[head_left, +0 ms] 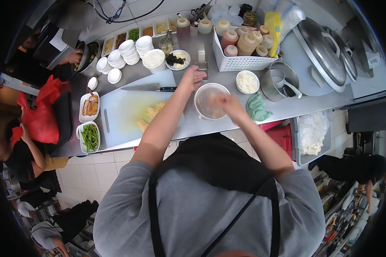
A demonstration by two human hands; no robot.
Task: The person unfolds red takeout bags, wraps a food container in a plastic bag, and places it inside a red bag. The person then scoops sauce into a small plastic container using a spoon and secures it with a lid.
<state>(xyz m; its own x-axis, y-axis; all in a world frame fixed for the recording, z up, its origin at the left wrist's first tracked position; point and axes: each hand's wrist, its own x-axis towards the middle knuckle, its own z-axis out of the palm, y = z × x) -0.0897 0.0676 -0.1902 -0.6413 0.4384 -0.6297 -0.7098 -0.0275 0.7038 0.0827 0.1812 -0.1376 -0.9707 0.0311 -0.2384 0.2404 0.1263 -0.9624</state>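
My right hand (227, 105) is over a round white bowl (198, 102) near the counter's front edge. Its fingers are smeared by motion, so whatever it may hold does not show. Just behind the bowl, my left hand (194, 77) has its fingers stretched out to the right, beside a blurred shiny grey object (200, 55) whose kind I cannot make out. To the left, a knife (146, 87) with a black handle lies on a white cutting board (120, 122). Pale yellow strips (155, 110) lie on the board, partly behind my left forearm.
A white basket (244, 64) of squeeze bottles stands behind. To the right are a bowl of white food (247, 82), a green cloth (257, 107) and a metal pot (278, 79). Stacked white dishes (130, 51) and a green bean tray (89, 138) are left. Other people work nearby.
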